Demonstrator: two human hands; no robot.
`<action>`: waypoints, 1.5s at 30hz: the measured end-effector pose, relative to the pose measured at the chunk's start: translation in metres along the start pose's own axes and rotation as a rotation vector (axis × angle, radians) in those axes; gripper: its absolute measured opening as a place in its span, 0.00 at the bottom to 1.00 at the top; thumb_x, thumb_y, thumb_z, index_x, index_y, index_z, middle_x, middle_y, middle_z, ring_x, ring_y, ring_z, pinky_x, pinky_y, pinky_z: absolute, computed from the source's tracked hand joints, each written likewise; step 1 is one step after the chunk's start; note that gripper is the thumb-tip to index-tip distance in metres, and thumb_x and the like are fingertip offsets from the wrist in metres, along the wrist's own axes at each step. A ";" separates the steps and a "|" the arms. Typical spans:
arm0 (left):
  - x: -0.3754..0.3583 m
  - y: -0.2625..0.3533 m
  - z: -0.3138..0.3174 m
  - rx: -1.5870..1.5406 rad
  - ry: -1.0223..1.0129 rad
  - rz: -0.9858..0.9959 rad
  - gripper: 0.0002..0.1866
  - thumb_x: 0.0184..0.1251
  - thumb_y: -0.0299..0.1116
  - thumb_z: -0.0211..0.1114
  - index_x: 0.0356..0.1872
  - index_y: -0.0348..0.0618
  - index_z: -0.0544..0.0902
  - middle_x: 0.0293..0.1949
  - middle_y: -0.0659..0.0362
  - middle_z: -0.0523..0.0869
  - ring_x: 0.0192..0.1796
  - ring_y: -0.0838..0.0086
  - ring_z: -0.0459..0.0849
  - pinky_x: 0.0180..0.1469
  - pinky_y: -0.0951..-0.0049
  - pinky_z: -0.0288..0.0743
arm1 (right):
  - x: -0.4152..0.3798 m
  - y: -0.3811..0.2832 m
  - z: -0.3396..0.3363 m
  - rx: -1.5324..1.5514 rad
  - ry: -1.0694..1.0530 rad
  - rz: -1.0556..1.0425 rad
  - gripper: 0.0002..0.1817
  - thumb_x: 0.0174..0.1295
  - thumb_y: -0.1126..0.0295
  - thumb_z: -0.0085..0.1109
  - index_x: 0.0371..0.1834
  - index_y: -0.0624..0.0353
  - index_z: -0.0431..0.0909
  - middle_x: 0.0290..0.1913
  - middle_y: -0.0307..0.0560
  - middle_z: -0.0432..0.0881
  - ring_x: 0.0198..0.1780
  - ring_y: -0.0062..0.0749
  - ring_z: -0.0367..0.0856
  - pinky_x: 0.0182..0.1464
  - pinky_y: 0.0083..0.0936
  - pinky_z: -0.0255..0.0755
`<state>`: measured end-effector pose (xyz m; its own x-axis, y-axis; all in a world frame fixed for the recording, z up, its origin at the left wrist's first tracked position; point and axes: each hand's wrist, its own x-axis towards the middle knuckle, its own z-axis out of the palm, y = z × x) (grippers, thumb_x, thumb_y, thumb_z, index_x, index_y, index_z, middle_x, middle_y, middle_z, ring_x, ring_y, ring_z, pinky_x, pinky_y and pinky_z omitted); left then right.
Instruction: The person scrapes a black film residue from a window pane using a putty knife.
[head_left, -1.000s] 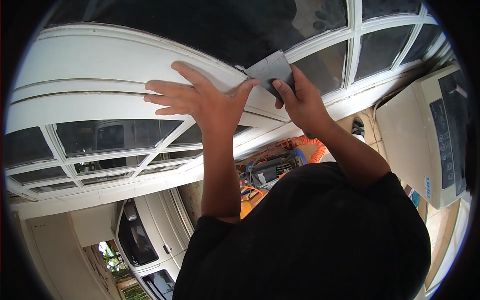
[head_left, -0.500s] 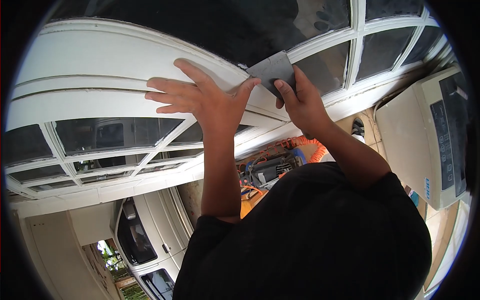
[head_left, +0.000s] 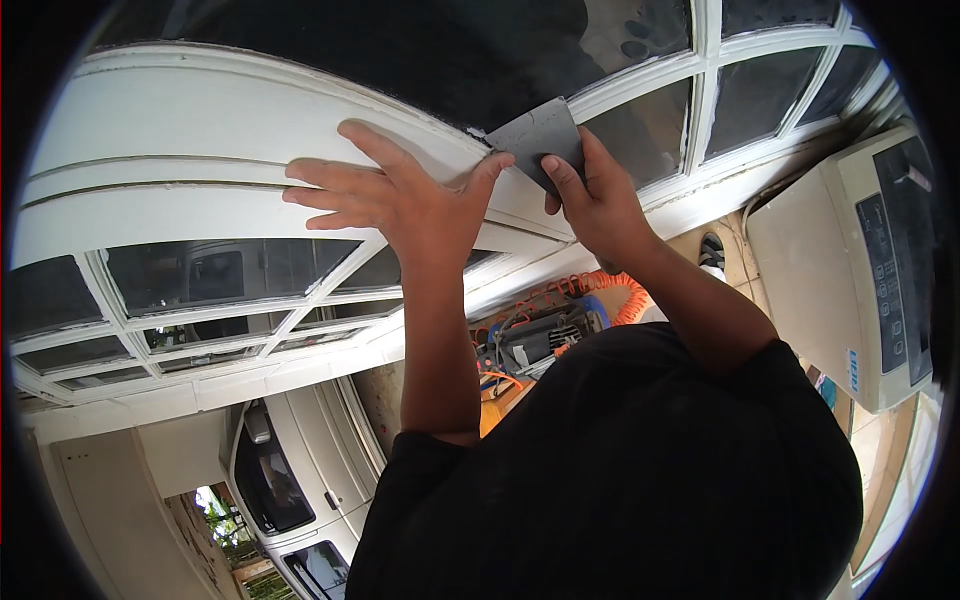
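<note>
My left hand (head_left: 410, 205) is spread against the white door frame (head_left: 220, 110), its thumb at the lower left corner of a grey sheet. That flat grey sheet (head_left: 535, 140) is gripped by my right hand (head_left: 597, 200), with the thumb on its face and the fingers behind it. The sheet lies across the white frame where it meets the edge of a large dark glass pane (head_left: 430, 60). Whether my left thumb presses on the sheet or only rests beside it, I cannot tell.
Below the frame are an orange coiled hose (head_left: 632, 300) and a tool box (head_left: 540, 335) with tools. A beige washing machine (head_left: 820, 260) stands at the right. A shoe (head_left: 712, 250) shows on the floor. A silver vehicle (head_left: 310, 450) is at lower left.
Both hands and the grey sheet appear slightly further left in the view, as do parts of the surroundings. The hold on the sheet is the same.
</note>
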<state>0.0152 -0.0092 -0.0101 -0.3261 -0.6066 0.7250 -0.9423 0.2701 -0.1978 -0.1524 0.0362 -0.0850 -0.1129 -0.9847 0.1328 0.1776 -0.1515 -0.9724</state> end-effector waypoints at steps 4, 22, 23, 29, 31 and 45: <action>0.002 -0.002 0.001 -0.019 0.021 0.007 0.77 0.37 0.72 0.75 0.76 0.33 0.36 0.64 0.12 0.21 0.65 0.12 0.16 0.50 0.11 0.20 | 0.003 -0.004 0.001 0.024 0.010 0.005 0.13 0.73 0.62 0.53 0.44 0.63 0.70 0.24 0.44 0.81 0.26 0.23 0.81 0.32 0.24 0.72; 0.001 -0.003 0.003 -0.036 0.034 0.006 0.76 0.39 0.76 0.70 0.76 0.35 0.36 0.66 0.15 0.20 0.66 0.15 0.15 0.50 0.11 0.19 | 0.005 -0.011 -0.001 0.000 0.010 -0.014 0.15 0.73 0.62 0.53 0.50 0.64 0.71 0.24 0.45 0.82 0.27 0.23 0.82 0.33 0.24 0.73; 0.000 -0.003 0.002 -0.053 0.027 -0.002 0.75 0.40 0.76 0.70 0.76 0.36 0.36 0.66 0.15 0.20 0.66 0.15 0.15 0.50 0.11 0.19 | 0.005 -0.014 -0.001 -0.019 0.002 -0.011 0.15 0.73 0.62 0.54 0.50 0.64 0.71 0.24 0.45 0.82 0.27 0.23 0.82 0.33 0.24 0.74; 0.000 -0.005 0.004 -0.030 0.039 0.026 0.73 0.44 0.75 0.68 0.76 0.35 0.36 0.66 0.16 0.19 0.67 0.15 0.14 0.50 0.11 0.19 | 0.004 -0.009 0.001 0.001 0.014 -0.022 0.15 0.73 0.61 0.53 0.49 0.65 0.71 0.23 0.45 0.81 0.26 0.24 0.82 0.32 0.25 0.74; -0.001 -0.005 0.006 -0.046 0.041 0.026 0.73 0.44 0.76 0.67 0.76 0.35 0.36 0.67 0.17 0.19 0.67 0.16 0.14 0.50 0.11 0.19 | 0.005 -0.017 0.000 -0.003 0.001 -0.022 0.15 0.73 0.61 0.53 0.48 0.65 0.71 0.23 0.45 0.81 0.26 0.24 0.82 0.33 0.25 0.74; 0.001 -0.002 0.004 -0.014 0.009 -0.004 0.71 0.46 0.75 0.66 0.76 0.36 0.36 0.67 0.17 0.20 0.67 0.15 0.15 0.50 0.11 0.20 | 0.006 -0.001 -0.004 -0.106 0.010 -0.050 0.16 0.73 0.62 0.53 0.49 0.65 0.70 0.23 0.47 0.82 0.26 0.30 0.84 0.33 0.27 0.75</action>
<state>0.0161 -0.0129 -0.0114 -0.3218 -0.6011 0.7315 -0.9423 0.2786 -0.1856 -0.1575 0.0307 -0.0836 -0.1285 -0.9752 0.1801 0.0674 -0.1898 -0.9795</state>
